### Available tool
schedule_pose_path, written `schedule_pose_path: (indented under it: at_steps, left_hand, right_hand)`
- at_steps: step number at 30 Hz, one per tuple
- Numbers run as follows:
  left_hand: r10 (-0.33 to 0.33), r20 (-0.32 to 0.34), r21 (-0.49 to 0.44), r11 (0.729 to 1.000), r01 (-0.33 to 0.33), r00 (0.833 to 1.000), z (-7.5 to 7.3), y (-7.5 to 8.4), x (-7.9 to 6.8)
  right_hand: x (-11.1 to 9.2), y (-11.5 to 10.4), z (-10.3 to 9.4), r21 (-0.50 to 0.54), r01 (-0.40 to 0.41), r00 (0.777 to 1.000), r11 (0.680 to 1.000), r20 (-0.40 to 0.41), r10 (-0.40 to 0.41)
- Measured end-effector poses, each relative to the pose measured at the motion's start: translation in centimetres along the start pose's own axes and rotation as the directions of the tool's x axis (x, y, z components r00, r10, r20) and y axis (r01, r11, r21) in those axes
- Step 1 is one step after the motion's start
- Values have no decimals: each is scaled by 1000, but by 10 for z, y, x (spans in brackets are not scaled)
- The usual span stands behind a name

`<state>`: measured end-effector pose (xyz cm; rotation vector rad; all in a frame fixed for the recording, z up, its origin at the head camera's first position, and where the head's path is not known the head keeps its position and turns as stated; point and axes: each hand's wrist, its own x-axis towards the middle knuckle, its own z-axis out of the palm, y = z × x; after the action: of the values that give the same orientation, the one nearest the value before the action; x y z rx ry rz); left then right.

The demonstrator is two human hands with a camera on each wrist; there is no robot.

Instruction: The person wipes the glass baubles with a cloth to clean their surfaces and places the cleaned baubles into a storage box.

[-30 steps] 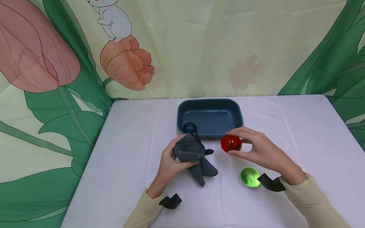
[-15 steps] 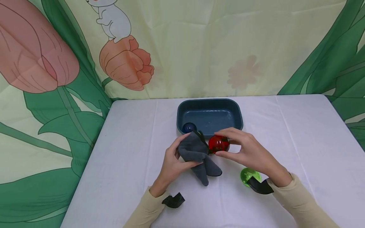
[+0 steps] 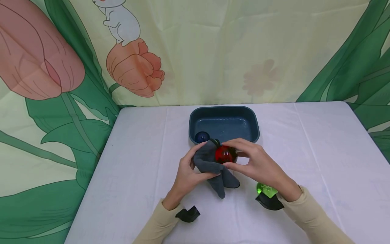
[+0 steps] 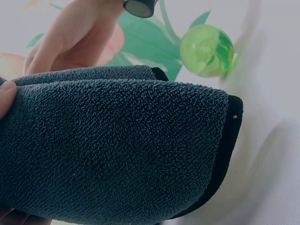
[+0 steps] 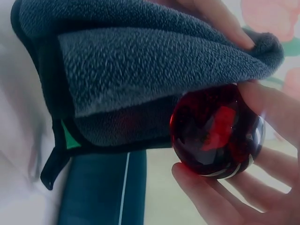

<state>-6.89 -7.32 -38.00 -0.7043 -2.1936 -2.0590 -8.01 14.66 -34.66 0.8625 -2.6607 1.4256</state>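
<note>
The red ball (image 3: 225, 154) is sitting in the fingers (image 5: 199, 190) of the right hand (image 3: 259, 162), which are pinching it from above and below just in front of the tray (image 3: 231, 127), and its far side is pressing up to a fold of the grey cloth (image 3: 205, 161). The left hand (image 3: 189, 173) is gripping that cloth, thumb on the near face, while its loose ends are hanging toward the counter (image 3: 146, 159). The person seems to be bringing ball and cloth together, probably starting to wipe or wrap it; the next move would be calling for a steady pinch on the smooth ball while the left hand is folding cloth around it without dragging it loose. Beyond, the blue ball (image 3: 202, 137) is resting in the tray's near left corner. The green ball (image 4: 206, 50) is lying on the counter near the right wrist, which is partly covering it in the head view.
</note>
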Motion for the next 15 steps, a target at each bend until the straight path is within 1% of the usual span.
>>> schedule_pose_path:
  at_steps: [1,2,8,15]
  left_hand:
    - [3,0,-1,1000,-3,1000,0,0,0]
    - [4,1,-1,1000,-4,1000,1,3,1]
    - [29,13,19,999,-29,1000,2,2,1]
    - [50,16,48,998,-51,999,6,2,1]
  right_hand:
    - [0,5,2,3,3,1000,1000,-3,-3]
    - [0,5,2,8,6,1000,1000,-4,-6]
    - [1,5,6,27,-3,1000,1000,-25,3]
    - [3,5,13,90,-56,997,994,-42,60]
